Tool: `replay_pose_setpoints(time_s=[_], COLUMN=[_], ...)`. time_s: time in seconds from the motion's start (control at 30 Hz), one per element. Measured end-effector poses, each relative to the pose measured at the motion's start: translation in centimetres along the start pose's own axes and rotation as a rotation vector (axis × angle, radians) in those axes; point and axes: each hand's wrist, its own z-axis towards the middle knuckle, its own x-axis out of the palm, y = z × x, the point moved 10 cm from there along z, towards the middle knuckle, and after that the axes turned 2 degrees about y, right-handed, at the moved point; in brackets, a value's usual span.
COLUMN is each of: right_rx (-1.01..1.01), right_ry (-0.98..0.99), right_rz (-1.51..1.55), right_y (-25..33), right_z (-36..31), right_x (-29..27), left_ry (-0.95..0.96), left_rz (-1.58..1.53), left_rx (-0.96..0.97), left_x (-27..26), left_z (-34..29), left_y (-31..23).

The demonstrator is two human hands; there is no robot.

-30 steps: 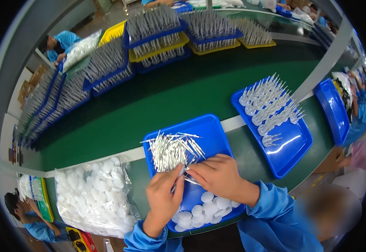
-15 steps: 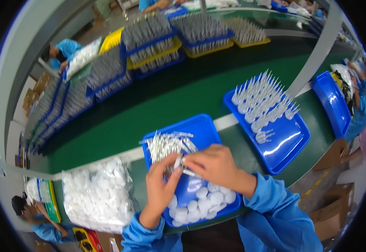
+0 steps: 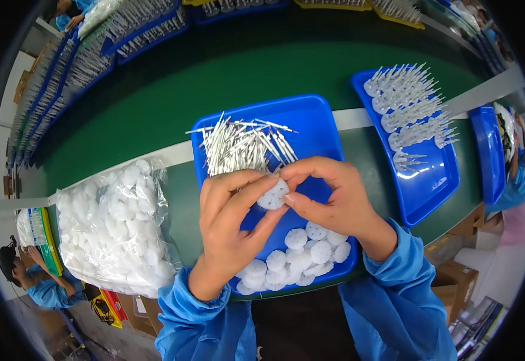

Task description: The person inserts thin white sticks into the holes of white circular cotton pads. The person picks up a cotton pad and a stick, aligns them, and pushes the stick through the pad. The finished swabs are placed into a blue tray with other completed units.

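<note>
My left hand [image 3: 233, 222] and my right hand [image 3: 329, 195] meet over a blue tray [image 3: 318, 129], both pinching one small white perforated disc [image 3: 273, 195] between thumbs and fingers. Behind the hands, a loose pile of thin white pins [image 3: 241, 144] lies in the tray's far half. In the near half rests a heap of several more white discs [image 3: 301, 256]. Both sleeves are blue.
A clear bag of white discs [image 3: 113, 228] lies to the left. A second blue tray [image 3: 422, 183] on the right carries rows of assembled white pieces [image 3: 410, 111]. Racks of pins [image 3: 82, 63] line the far side of the green belt [image 3: 214, 75]. A person in blue crouches at lower left.
The view has drawn closer and lower over the tray. My hands have come together and lifted a single white disc, now held up between both.
</note>
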Motion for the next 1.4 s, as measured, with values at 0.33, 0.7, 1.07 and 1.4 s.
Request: replay_pose_setpoints(time_s=[0.33,0.7,1.07,1.4], right_rx=[0.003,0.13,0.166,0.205], right_ry=[-0.007,0.082,0.084,0.19], right_rz=[0.044,0.215,0.28,0.317], right_y=[-0.8,-1.0,-1.6,-2.0], right_z=[-0.4,-0.3,-0.7,-1.8], right_x=[0.9,0.0,0.7,1.1], left_ry=[0.034,0.052,0.08,0.114], left_rz=[0.068,-0.01,0.038,-0.04], left_rx=[0.067,0.047,0.105,0.152], left_x=[0.3,0.2,0.6,0.7], left_z=[-0.3,0.0,-0.6,-1.8], left_y=[-0.5,-0.4,-0.8,-0.6])
